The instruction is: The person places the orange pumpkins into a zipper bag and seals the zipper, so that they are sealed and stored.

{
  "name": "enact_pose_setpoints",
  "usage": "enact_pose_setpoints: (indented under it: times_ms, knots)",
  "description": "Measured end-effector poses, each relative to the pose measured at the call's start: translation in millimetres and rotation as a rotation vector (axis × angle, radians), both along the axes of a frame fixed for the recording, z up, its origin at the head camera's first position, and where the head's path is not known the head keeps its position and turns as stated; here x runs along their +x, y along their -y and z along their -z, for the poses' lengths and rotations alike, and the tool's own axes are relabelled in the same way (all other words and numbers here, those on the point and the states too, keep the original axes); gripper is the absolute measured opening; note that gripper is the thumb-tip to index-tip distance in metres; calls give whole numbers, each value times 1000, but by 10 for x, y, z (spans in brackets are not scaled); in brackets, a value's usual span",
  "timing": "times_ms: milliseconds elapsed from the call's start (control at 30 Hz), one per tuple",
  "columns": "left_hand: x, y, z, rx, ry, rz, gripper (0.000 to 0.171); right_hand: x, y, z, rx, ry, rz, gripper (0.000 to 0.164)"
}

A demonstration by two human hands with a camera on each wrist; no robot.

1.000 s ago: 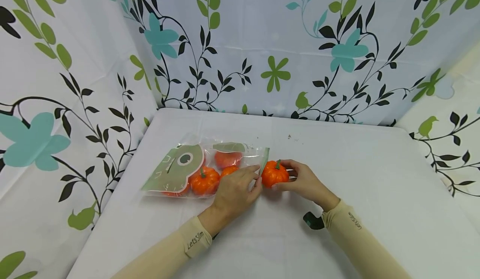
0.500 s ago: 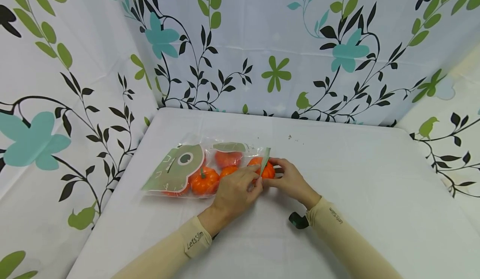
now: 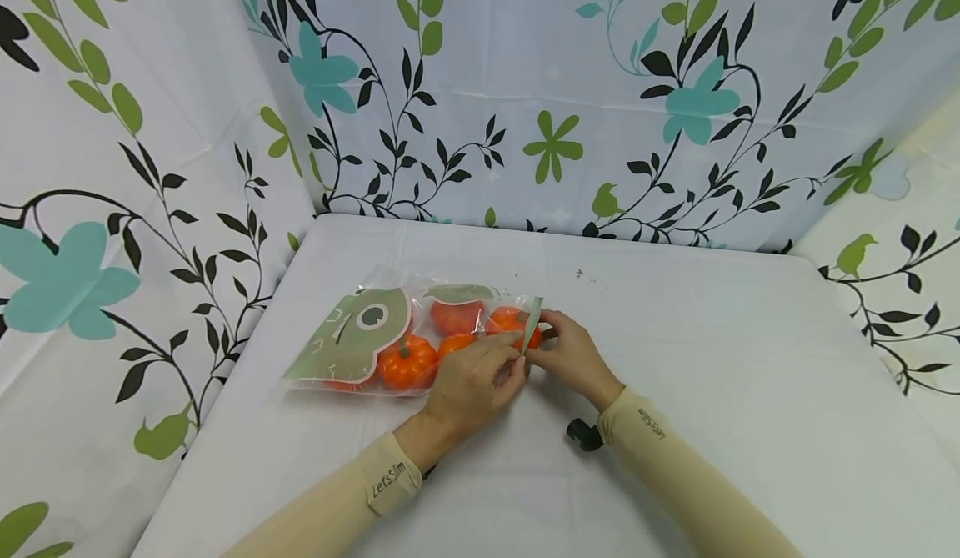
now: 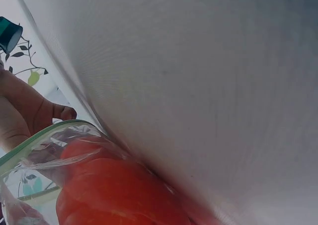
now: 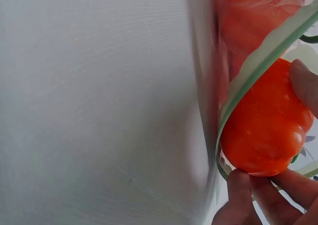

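Observation:
A clear zip bag [image 3: 345,333] printed with a green cartoon face lies on the table with its mouth to the right. Through the plastic show several orange and red pumpkins, one a ribbed orange pumpkin [image 3: 408,364] with a green stem. My left hand [image 3: 471,381] pinches the green-edged lip of the bag near its lower corner. At the mouth, my right hand [image 3: 573,362] grips another small orange pumpkin [image 5: 266,123], which sits mostly inside the opening. The right wrist view shows fingertips [image 5: 239,180] against its near end and the bag's rim curving around it.
A white cloth covers the table [image 3: 712,358]. Patterned curtains [image 3: 480,82] with leaves and flowers hang behind and at both sides. A small dark device [image 3: 584,434] sits at my right wrist.
My right hand has moved left, carrying the orange pumpkin from just outside the bag in through its mouth. My left hand has kept its pinch on the lip.

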State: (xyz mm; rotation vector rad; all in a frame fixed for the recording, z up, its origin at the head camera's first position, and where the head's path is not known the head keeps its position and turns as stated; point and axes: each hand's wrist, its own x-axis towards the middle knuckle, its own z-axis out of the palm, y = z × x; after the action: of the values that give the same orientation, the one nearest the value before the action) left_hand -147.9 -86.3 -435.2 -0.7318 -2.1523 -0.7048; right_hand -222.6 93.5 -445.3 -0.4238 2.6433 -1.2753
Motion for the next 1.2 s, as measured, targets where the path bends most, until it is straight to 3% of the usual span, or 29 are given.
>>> enact_pose_setpoints:
  times_ms: [333,567,733,967,1200]
  knots:
    - [0,-4,-4,-5,-9,30,5,-52,70,29,-37,31,-12,53]
    - [4,-15,-6,-25,-3,32,5,-14,-14,83,-200,138,-69,68]
    - [1,-16,-11,-31,-13,22,7,31,-153,49,-271,147,-70,72]
    - [5,-8,-19,-41,-3,16,6,47,-271,34,-281,8,-61,40]
    - [-2,-14,-7,-41,4,28,8,94,-194,46,-273,31,-147,33]
